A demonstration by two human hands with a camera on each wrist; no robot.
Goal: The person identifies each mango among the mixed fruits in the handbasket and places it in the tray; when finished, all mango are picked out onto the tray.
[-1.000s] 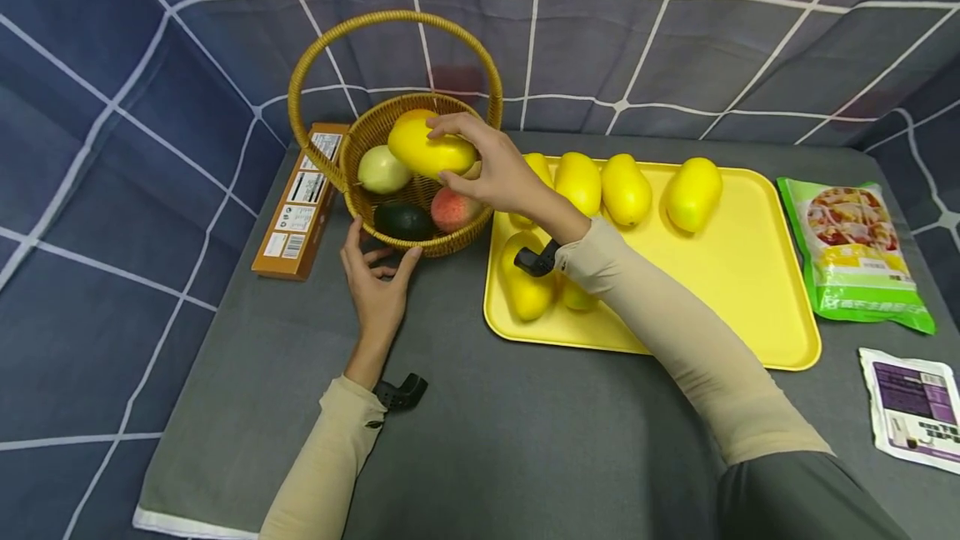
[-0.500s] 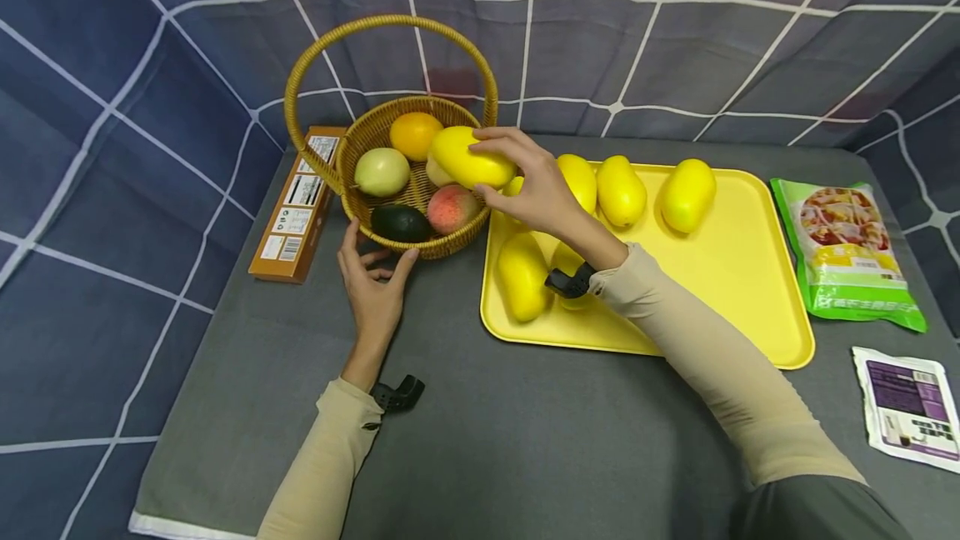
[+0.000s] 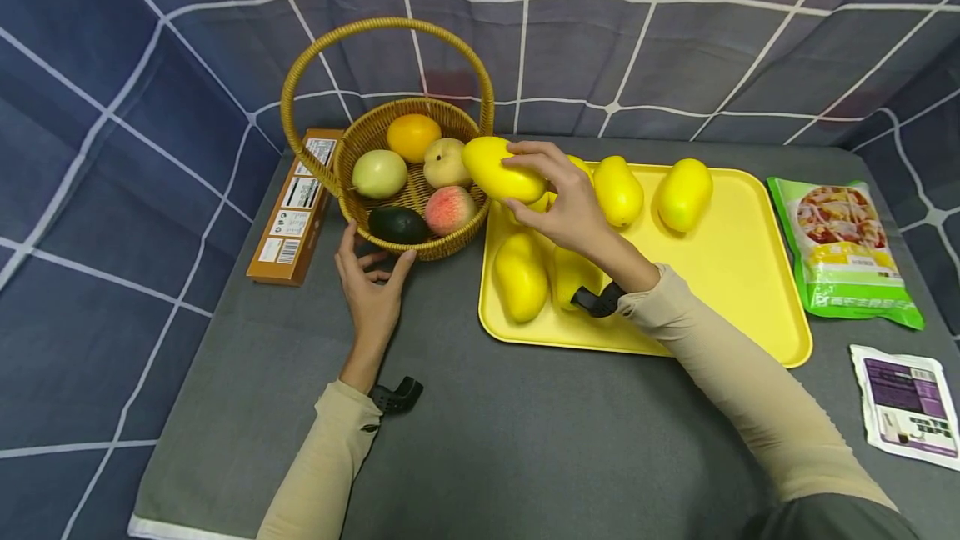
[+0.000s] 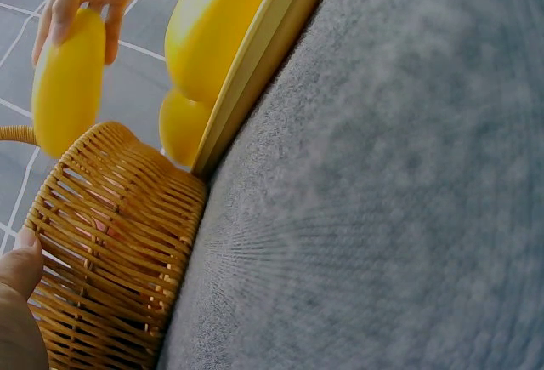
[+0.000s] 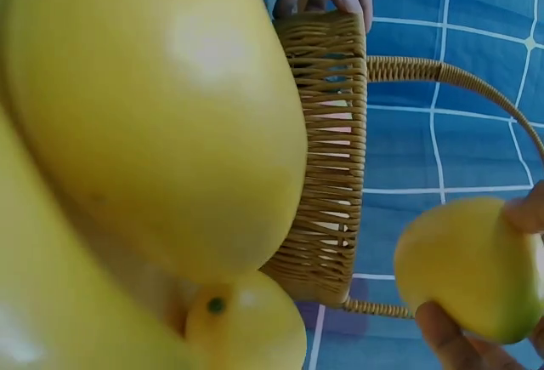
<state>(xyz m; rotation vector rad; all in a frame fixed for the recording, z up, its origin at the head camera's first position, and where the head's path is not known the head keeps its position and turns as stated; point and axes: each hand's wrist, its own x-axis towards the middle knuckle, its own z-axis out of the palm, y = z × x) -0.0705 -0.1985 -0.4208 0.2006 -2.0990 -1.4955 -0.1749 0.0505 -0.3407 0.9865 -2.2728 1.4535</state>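
Observation:
My right hand holds a yellow mango between thumb and fingers, raised where the basket's right rim and the tray's left end meet in the head view. In the right wrist view, the thumb and fingertips wrap its far end. My left hand grips the near side of the wicker basket, with the thumb at its rim. Inside the basket lie an orange, a pale green round fruit, a pale yellow pear, a peach and a dark green avocado.
A yellow tray right of the basket carries several more mangoes. The basket's tall handle arches above it. A brown box stands left of it. A green food bag and a white-purple pouch lie at the right.
My right hand has carried the mango rightward from over the basket's middle to its right rim, uncovering the orange and the pear. The left hand stays at the basket.

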